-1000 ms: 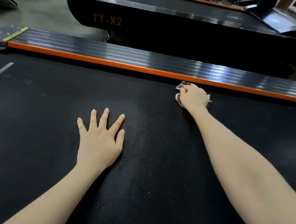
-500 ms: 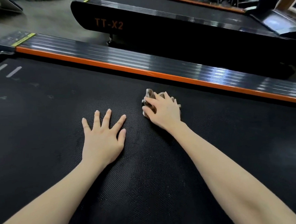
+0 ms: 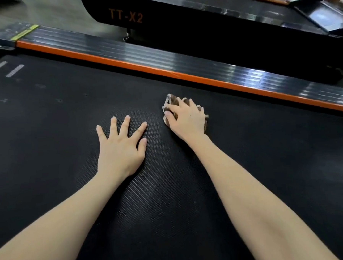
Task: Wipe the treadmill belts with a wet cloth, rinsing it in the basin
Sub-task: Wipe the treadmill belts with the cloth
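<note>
The black textured treadmill belt [image 3: 47,136] fills most of the view. My left hand [image 3: 120,148] lies flat on it with fingers spread, holding nothing. Just to its right, my right hand [image 3: 188,121] presses a bunched brown and beige cloth [image 3: 171,102] onto the belt, its fingers and thumb curled over the wad. Most of the cloth is hidden under that hand. The two hands are a short gap apart. No basin is in view.
A glossy side rail with an orange stripe [image 3: 163,60] borders the belt's far edge. Beyond it stands a second treadmill marked TT-X2 [image 3: 125,15] on a grey floor [image 3: 41,9]. Two pale dashes [image 3: 14,70] mark the belt at the far left.
My right hand slid the cloth from beside the orange rail back across the belt toward my left hand. The left hand stayed flat in place.
</note>
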